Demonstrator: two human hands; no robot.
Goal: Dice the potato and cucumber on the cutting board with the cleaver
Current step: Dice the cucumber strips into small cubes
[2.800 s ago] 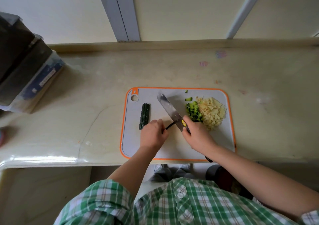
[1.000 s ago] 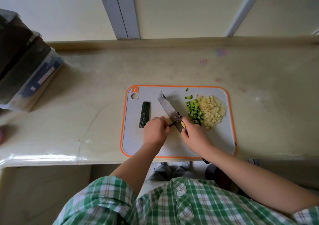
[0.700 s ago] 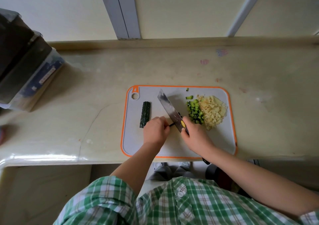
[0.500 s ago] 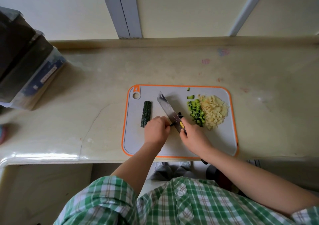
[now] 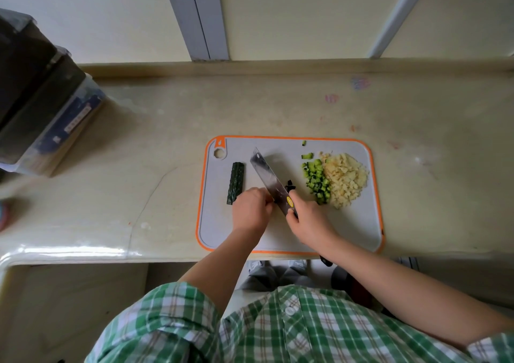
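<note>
A grey cutting board (image 5: 353, 223) with an orange rim lies on the counter. My right hand (image 5: 307, 219) grips the cleaver (image 5: 268, 179), whose blade points up and left across the board. My left hand (image 5: 251, 208) has its fingers curled over a thin cucumber strip right against the blade; the strip is almost hidden. A few dark cut bits (image 5: 290, 186) lie just right of the blade. A long cucumber piece (image 5: 236, 182) lies on the board's left side. Diced cucumber (image 5: 317, 180) and diced potato (image 5: 346, 179) are heaped at the right.
The cream counter (image 5: 139, 167) reaches a back ledge and wall. A dark box with clear packaging (image 5: 41, 106) stands at the far left. The counter's front edge runs just below the board, with shoes on the floor (image 5: 275, 270) under it.
The cleaver has stepped a little to the left along the strip, and my left hand has drawn back with it. Small dark cut bits now lie to the right of the blade.
</note>
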